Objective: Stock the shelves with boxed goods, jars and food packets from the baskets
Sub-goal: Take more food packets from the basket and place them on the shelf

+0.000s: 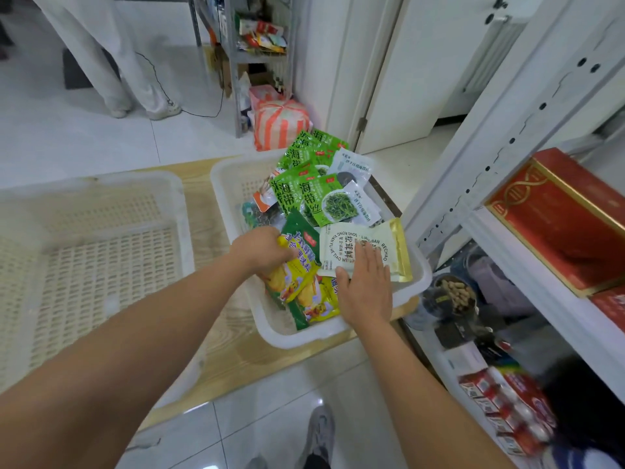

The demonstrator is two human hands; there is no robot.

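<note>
A white plastic basket (341,335) on a low wooden table holds several food packets. My left hand (262,250) grips the top of a yellow and green packet (294,282) in the basket's near end. My right hand (367,289) lies on a cream and gold packet (348,243), fingers flat on top and thumb at its near edge. Green seaweed packets (304,194) fill the far half of the basket. The white shelf unit (527,252) stands to the right, with red boxes (568,218) on an upper level.
Two white slatted baskets (94,252) sit on the table to the left, with nothing in them. Lower shelf levels hold jars (455,294) and small red cartons (507,407). A person's legs (118,72) stand at the back left near a second rack (260,35). My shoe (318,431) is on the tiled floor.
</note>
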